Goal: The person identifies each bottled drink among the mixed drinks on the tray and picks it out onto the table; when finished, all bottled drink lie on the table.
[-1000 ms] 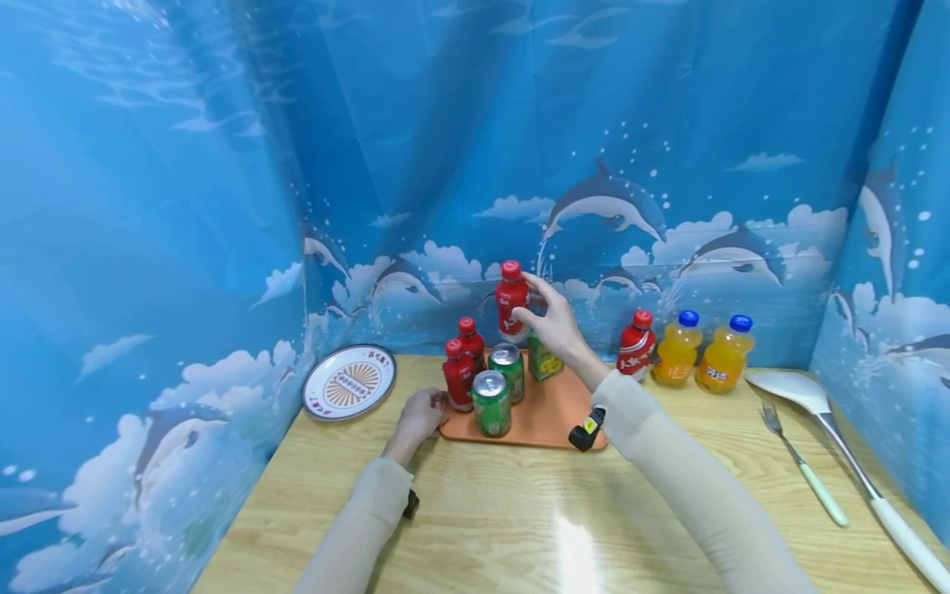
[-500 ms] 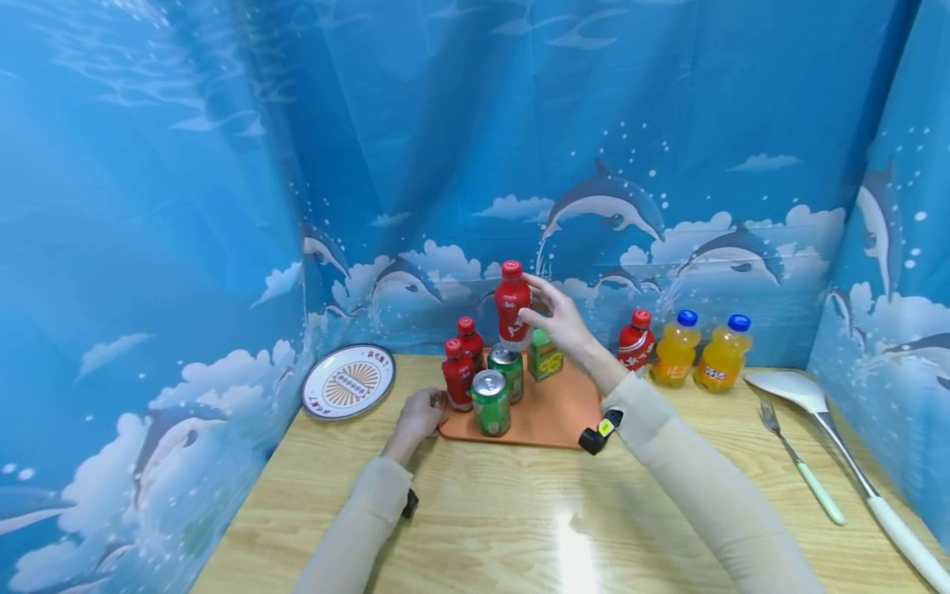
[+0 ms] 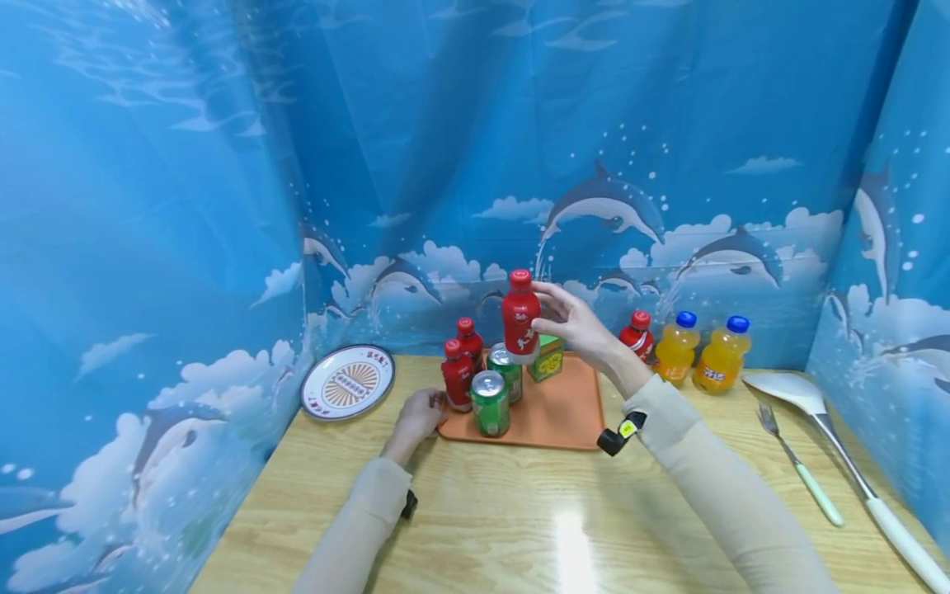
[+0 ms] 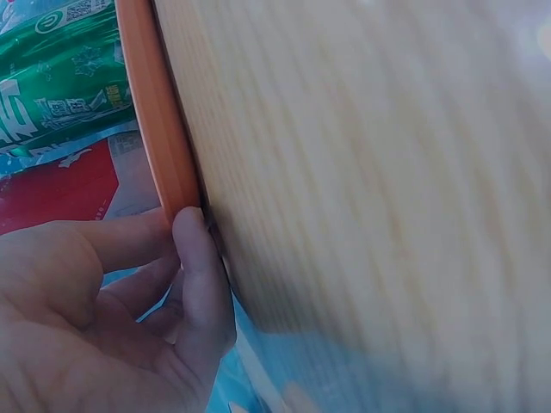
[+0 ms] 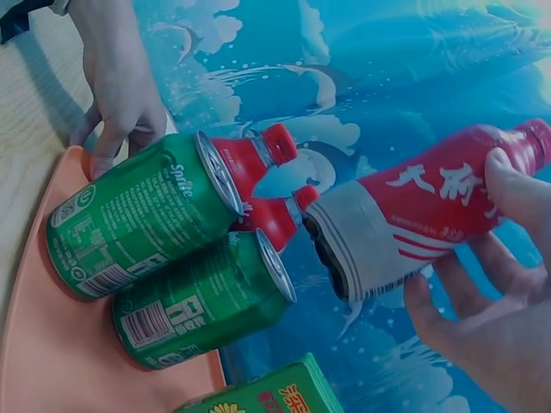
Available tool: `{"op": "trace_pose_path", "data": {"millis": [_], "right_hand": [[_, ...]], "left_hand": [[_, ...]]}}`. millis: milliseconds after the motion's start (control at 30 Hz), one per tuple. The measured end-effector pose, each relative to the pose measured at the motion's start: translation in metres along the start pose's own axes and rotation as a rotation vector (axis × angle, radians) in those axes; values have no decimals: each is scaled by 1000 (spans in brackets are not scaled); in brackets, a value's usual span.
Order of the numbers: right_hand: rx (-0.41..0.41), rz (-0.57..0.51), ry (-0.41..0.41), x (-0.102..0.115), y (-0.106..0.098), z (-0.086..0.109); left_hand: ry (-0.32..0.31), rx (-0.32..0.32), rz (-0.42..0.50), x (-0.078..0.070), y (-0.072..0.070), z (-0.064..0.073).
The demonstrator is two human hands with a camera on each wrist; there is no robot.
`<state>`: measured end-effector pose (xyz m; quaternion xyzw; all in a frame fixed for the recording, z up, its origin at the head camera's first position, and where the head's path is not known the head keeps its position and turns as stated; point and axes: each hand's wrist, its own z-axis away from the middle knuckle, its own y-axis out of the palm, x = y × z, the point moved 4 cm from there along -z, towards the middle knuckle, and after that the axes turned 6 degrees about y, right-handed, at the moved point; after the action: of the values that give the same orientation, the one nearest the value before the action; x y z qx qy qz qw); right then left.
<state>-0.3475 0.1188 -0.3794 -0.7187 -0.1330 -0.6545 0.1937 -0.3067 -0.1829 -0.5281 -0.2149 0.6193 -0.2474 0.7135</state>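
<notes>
My right hand [image 3: 582, 330] grips a red cola bottle [image 3: 521, 318] upright above the orange tray [image 3: 564, 417]. In the right wrist view the bottle [image 5: 430, 206] has white lettering, and my fingers and thumb curl round its upper part. My left hand [image 3: 418, 417] pinches the tray's left edge between thumb and fingers, as the left wrist view shows at the tray rim [image 4: 159, 112]. On the tray stand two green Sprite cans [image 3: 491, 410], two more red bottles [image 3: 458, 381] by the left edge, and a green-and-yellow drink carton [image 3: 547, 360] behind, partly under my right hand.
Right of the tray stand another red bottle [image 3: 638, 334], partly hidden by my wrist, and two orange-soda bottles [image 3: 720, 359] with blue caps. A fork [image 3: 801, 470] and a long-handled ladle [image 3: 846, 445] lie at the right. A plate [image 3: 349, 382] leans at the back left.
My right hand has moved a little to the right and down with the red bottle, uncovering more of the tray's right side. The left hand stays at the tray edge.
</notes>
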Motion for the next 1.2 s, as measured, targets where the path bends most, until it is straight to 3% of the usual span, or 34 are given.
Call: {"op": "trace_pose_path", "data": {"millis": [433, 733, 933, 1200], "right_hand": [[81, -57, 36, 1, -15, 15], [135, -53, -46, 0, -27, 30], [72, -59, -73, -5, -42, 43], [-61, -25, -31, -13, -71, 65]], "left_hand": [[-4, -5, 14, 2, -1, -3], [7, -11, 5, 3, 1, -5], [4, -18, 11, 3, 0, -4], [-2, -16, 9, 1, -1, -2]]}}
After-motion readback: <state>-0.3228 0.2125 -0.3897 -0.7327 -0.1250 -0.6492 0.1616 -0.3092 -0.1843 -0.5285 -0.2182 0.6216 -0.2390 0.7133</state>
